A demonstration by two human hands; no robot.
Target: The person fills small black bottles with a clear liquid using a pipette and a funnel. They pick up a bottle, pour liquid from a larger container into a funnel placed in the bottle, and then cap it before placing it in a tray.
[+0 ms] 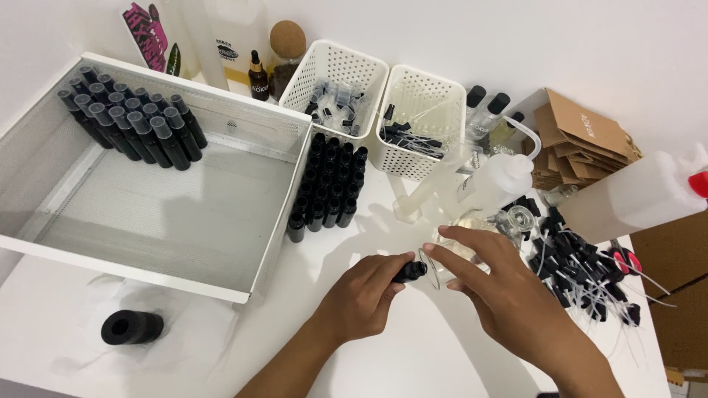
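Note:
My left hand [365, 293] grips a small black bottle [410, 272] near the middle of the white table, its mouth pointing right. Against that mouth sits a small clear funnel [430, 267], with the fingers of my right hand [493, 284] on it. Just behind my hands stands a clear glass beaker [463, 234]. A block of open black bottles [329, 185] stands upright beside the big white mesh tray [265, 243].
Capped black spray bottles [133, 121] stand in the tray's far left corner. Two white perforated baskets [333, 85] [422, 119] hold pump parts. A squeeze bottle [495, 180], a heap of black spray pumps [582, 276], brown cartons [582, 144] and a white jug [649, 193] lie right. A black roll [131, 327] sits front left.

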